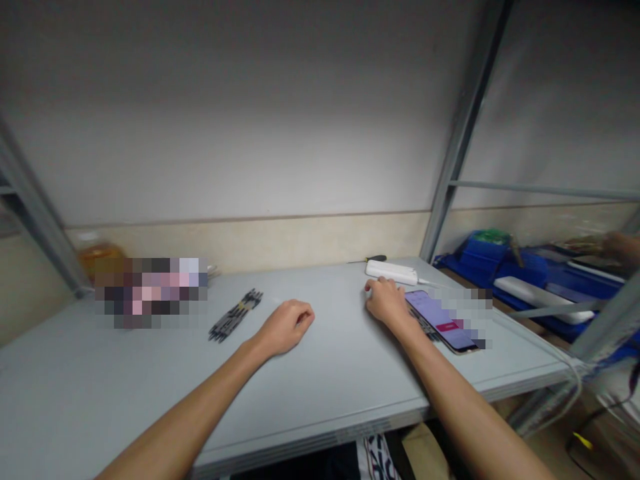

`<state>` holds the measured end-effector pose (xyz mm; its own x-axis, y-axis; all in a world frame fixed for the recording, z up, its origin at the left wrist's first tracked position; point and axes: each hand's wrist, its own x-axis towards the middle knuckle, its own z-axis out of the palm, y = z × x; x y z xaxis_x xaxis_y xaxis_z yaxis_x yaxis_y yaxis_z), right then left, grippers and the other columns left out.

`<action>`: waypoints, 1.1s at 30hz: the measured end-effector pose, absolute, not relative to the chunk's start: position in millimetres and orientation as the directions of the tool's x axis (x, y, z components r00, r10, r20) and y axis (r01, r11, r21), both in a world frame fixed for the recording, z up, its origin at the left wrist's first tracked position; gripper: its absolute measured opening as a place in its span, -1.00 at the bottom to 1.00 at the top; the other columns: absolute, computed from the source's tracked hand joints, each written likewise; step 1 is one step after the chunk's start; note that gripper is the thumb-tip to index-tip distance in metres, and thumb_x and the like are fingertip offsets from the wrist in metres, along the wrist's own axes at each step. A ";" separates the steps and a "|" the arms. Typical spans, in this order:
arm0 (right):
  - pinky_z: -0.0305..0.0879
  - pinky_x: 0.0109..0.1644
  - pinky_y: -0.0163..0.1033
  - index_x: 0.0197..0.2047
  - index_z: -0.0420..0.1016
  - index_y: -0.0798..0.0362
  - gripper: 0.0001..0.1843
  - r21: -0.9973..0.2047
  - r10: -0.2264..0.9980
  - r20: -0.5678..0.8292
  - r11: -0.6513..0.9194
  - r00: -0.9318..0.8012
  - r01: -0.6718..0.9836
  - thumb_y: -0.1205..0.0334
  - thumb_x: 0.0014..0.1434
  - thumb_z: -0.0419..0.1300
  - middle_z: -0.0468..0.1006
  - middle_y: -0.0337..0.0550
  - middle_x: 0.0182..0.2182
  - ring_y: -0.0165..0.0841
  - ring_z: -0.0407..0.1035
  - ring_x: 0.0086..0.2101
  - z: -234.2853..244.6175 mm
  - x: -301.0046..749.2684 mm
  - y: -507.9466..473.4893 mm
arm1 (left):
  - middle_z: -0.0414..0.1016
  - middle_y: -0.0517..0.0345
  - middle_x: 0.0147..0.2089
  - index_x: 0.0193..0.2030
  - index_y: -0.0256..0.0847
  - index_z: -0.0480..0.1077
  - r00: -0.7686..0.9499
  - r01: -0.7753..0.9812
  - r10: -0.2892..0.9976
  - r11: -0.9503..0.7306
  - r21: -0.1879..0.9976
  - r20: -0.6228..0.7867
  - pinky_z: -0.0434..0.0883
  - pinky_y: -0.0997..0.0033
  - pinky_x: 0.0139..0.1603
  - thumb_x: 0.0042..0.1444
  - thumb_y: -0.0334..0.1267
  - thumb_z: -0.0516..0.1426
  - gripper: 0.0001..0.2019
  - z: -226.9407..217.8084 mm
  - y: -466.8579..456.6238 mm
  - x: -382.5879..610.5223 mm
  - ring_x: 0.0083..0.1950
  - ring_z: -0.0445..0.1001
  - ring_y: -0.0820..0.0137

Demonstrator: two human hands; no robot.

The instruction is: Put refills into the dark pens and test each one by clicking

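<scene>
My left hand (286, 327) rests on the grey table (330, 373), its fingers curled into a loose fist with nothing showing in it. To its left lies a bundle of thin black-and-grey sticks (237, 316), pen-like, with a yellowish band around the middle. My right hand (387, 301) is palm down on the table, fingers apart and bent, just in front of a white power strip (391, 272). Beside that hand a phone (443, 320) lies with its screen lit. A second dark bundle (425, 325) shows partly between the phone and my right forearm.
A screwdriver (376, 258) lies behind the power strip. Pixelated items and an amber container (103, 257) stand at the left back. Metal posts (463, 140) frame the table. On the right, another surface holds blue bins (483, 260), and another person's hand (623, 247) reaches in.
</scene>
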<state>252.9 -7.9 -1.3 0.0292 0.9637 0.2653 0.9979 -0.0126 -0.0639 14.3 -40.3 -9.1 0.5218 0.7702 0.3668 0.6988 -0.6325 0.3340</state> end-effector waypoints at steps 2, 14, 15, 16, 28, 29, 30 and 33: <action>0.07 -0.16 -0.07 -0.16 0.44 0.05 -0.66 -0.063 0.968 0.249 -0.007 0.023 0.998 0.43 0.00 0.02 0.39 0.06 -0.14 -0.09 0.20 -0.09 -0.5 251.1 -9.8 | 0.44 0.14 -0.43 -0.40 -0.23 0.39 0.499 0.716 0.777 -0.619 0.323 0.383 0.22 0.45 -0.27 0.14 -0.30 -0.05 -0.77 -9.5 -39.1 13.5 -0.35 0.34 0.41; 0.08 -0.19 -0.11 -0.18 0.46 0.09 -0.65 -0.041 0.984 0.180 0.009 -0.002 0.999 0.52 0.04 -0.04 0.41 0.06 -0.14 -0.12 0.24 -0.12 4.5 250.6 -12.7 | 0.43 0.12 -0.40 -0.40 -0.22 0.39 0.445 0.780 0.796 -0.570 0.260 0.410 0.24 0.43 -0.23 0.14 -0.32 -0.05 -0.79 -10.9 -33.7 8.0 -0.29 0.35 0.38; 0.08 -0.19 -0.12 -0.18 0.45 0.08 -0.65 -0.042 0.984 0.178 0.010 -0.003 0.999 0.51 0.05 -0.04 0.41 0.05 -0.14 -0.12 0.24 -0.11 4.8 250.6 -12.9 | 0.43 0.12 -0.40 -0.40 -0.22 0.39 0.446 0.786 0.798 -0.566 0.250 0.405 0.24 0.42 -0.22 0.14 -0.33 -0.05 -0.78 -10.7 -33.8 8.1 -0.28 0.35 0.37; 0.08 -0.19 -0.12 -0.17 0.45 0.08 -0.66 -0.043 0.984 0.176 0.010 -0.002 0.999 0.51 0.05 -0.04 0.41 0.05 -0.14 -0.13 0.24 -0.11 5.0 250.7 -13.1 | 0.44 0.11 -0.40 -0.40 -0.22 0.39 0.445 0.795 0.801 -0.559 0.234 0.400 0.25 0.42 -0.21 0.14 -0.33 -0.05 -0.78 -10.4 -34.0 8.1 -0.28 0.35 0.37; 0.05 -0.17 -0.12 -0.15 0.44 0.05 -0.65 -0.028 0.986 0.167 0.017 -0.012 0.999 0.49 0.11 -0.07 0.39 0.05 -0.14 -0.14 0.23 -0.11 8.1 249.0 -15.9 | 0.33 -0.05 -0.09 -0.12 -0.23 0.36 0.134 0.991 0.922 -0.123 -0.052 0.364 0.22 0.19 -0.08 0.10 -0.32 -0.04 -0.76 2.8 -38.7 0.9 0.01 0.20 0.17; 0.04 -0.16 -0.12 -0.14 0.44 0.05 -0.65 -0.025 0.986 0.168 0.017 -0.013 1.000 0.49 0.11 -0.07 0.38 0.05 -0.13 -0.14 0.22 -0.10 8.1 249.0 -15.8 | 0.31 -0.07 -0.08 -0.11 -0.24 0.35 0.103 0.994 0.933 -0.086 -0.066 0.346 0.22 0.18 -0.08 0.10 -0.33 -0.05 -0.74 3.4 -38.8 0.5 0.02 0.19 0.16; 0.04 -0.16 -0.11 -0.13 0.44 0.05 -0.64 -0.021 0.986 0.168 0.017 -0.013 1.000 0.49 0.11 -0.07 0.38 0.05 -0.13 -0.14 0.22 -0.10 7.9 249.0 -15.8 | 0.30 -0.09 -0.06 -0.10 -0.26 0.34 0.076 0.996 0.942 -0.054 -0.077 0.327 0.22 0.17 -0.08 0.10 -0.34 -0.06 -0.73 3.7 -38.9 -0.1 0.03 0.18 0.15; 0.03 -0.15 -0.11 -0.12 0.43 0.05 -0.63 -0.009 0.987 0.163 0.015 -0.014 1.000 0.49 0.10 -0.07 0.37 0.06 -0.12 -0.14 0.21 -0.09 7.1 249.2 -15.8 | 0.29 -0.15 -0.05 -0.09 -0.30 0.33 0.023 0.996 0.958 0.005 -0.094 0.286 0.22 0.15 -0.07 0.10 -0.39 -0.11 -0.70 3.0 -37.9 -2.7 0.03 0.17 0.15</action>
